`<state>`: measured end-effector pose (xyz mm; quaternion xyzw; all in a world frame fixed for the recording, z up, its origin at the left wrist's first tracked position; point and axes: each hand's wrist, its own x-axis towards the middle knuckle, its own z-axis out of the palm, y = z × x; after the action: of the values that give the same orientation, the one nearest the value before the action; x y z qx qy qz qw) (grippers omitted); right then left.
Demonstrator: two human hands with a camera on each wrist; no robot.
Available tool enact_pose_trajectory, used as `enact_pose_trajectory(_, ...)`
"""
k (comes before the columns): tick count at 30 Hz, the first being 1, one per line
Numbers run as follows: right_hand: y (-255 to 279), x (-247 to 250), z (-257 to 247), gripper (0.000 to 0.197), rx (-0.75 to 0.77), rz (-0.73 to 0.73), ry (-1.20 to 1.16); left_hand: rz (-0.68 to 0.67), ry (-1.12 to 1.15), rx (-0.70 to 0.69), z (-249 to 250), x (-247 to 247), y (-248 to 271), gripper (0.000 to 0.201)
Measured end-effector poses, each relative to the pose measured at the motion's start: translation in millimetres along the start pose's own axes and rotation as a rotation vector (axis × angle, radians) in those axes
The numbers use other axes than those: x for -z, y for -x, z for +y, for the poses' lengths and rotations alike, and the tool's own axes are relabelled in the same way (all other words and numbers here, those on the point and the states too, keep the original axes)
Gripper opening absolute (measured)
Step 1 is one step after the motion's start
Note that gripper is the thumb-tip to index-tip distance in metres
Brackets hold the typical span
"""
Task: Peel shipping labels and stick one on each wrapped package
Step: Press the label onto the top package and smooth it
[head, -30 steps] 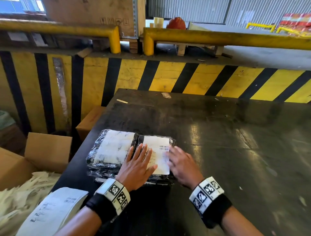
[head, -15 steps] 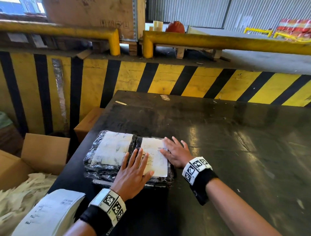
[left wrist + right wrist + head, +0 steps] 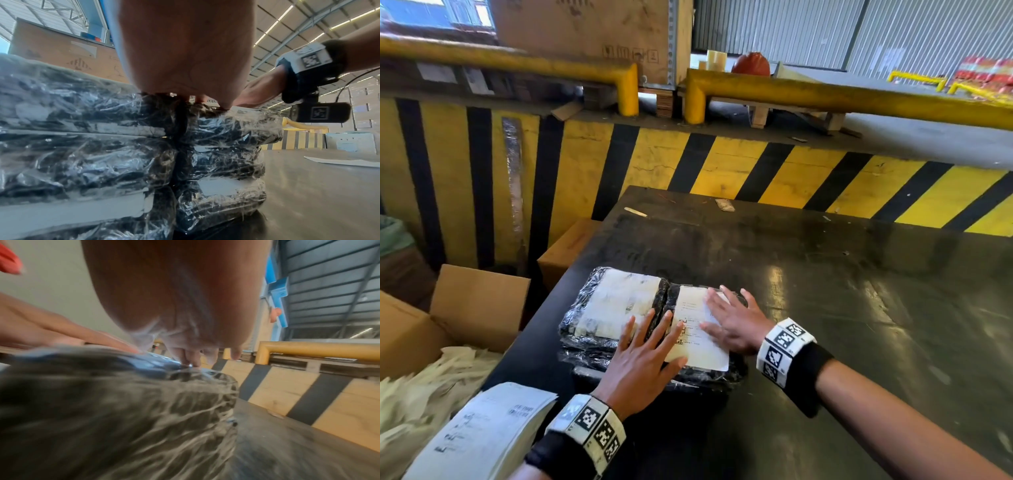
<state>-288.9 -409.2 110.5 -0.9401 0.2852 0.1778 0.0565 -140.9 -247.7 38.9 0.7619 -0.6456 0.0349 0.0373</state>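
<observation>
Two stacks of black packages in clear wrap (image 3: 585, 329) (image 3: 102, 146) stand side by side near the table's left front corner. The left top package bears a white label (image 3: 616, 301). On the right top package lies a white shipping label (image 3: 698, 346). My left hand (image 3: 650, 346) lies flat with straight fingers on that label's left edge and the seam between the stacks. My right hand (image 3: 729, 318) presses flat on the label's upper right part, fingers spread. The right wrist view is blurred; my fingertips (image 3: 193, 360) touch the package top.
A stack of label sheets (image 3: 482, 435) lies at the lower left. An open cardboard box (image 3: 465, 308) with peeled backing paper (image 3: 421, 394) stands left of the dark table (image 3: 859, 308). A yellow-black striped wall (image 3: 722, 164) runs behind the table.
My right hand has slid from the label's lower right edge up and left onto its upper part. The left hand has stayed flat on the label's left side.
</observation>
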Motion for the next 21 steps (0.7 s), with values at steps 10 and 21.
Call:
enact_pose_trajectory(10,11,4,-23,0.078,0.101,-0.064,0.117,-0.009,0.011,0.009,0,-4,-2,0.058)
enact_pose_trajectory(21,-26,36,-38,0.072,0.083,-0.098,0.103,-0.042,0.041,0.055,4,-1,0,0.062)
